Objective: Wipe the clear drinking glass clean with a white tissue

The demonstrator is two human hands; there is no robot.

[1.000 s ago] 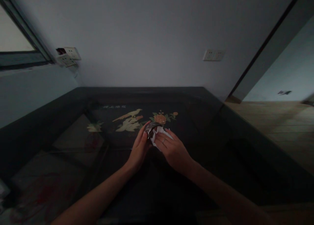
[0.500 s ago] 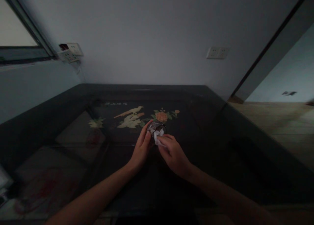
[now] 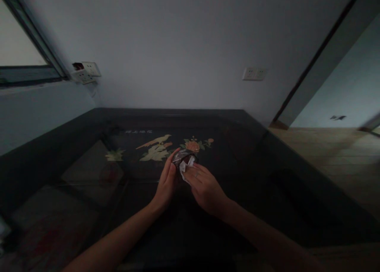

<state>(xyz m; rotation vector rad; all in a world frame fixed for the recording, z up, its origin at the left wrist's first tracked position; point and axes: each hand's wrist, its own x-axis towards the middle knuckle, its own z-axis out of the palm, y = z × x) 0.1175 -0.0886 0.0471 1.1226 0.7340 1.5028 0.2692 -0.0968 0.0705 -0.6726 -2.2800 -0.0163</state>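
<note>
Left hand (image 3: 166,181): grasping the dark object (image 3: 180,155) from its left side, fingers along the far edge, thumb on the near side. Right hand (image 3: 206,189): grasping the white cloth (image 3: 184,173), fingers pressed over it; a ring (image 3: 196,174) shows on one finger. Cloth lies crumpled against the near right part of the object; paper or fabric, cannot tell.

Object: glossy, curved, with pale highlights; exact kind not readable in the dim light. Located between the two hands, over the middle of the worktop (image 3: 237,145). Contact with the surface below: hidden, cannot tell.

Worktop: dark, reflective, its far edge at the wall (image 3: 172,46). Decoration beyond the hands: pale bird (image 3: 157,140), orange flower (image 3: 192,146) with green leaves just past the object, light lettering (image 3: 139,131) farther left. Two sockets (image 3: 254,73) on the wall, right of centre; more outlets (image 3: 84,75) near the left corner. Pale floor (image 3: 320,149) visible at right.
</note>
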